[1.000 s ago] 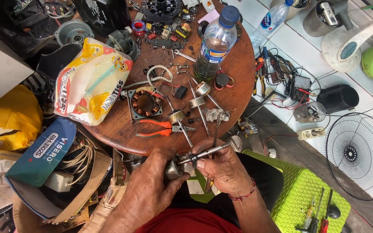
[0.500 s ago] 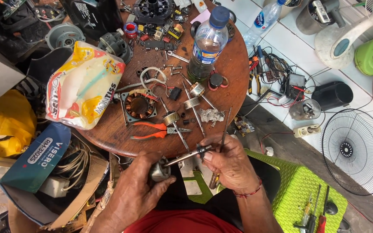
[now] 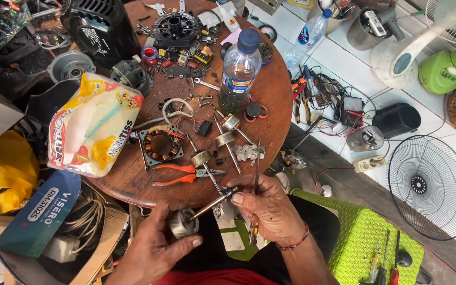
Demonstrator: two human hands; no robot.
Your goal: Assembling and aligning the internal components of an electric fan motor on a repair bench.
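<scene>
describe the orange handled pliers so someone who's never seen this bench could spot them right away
Start at the round wooden table. Along its near edge, just beyond the left hand, lie the pliers, right of the square motor stator. They alone there have bright orange handles.

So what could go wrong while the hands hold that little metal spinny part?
The left hand grips the motor rotor off the table's edge, above the lap; if it slips, it could drop into the clutter below. The right hand also holds a thin rod by the shaft; it might slip and poke a finger. Small screws lie loose near the water bottle and could get knocked off.
</scene>
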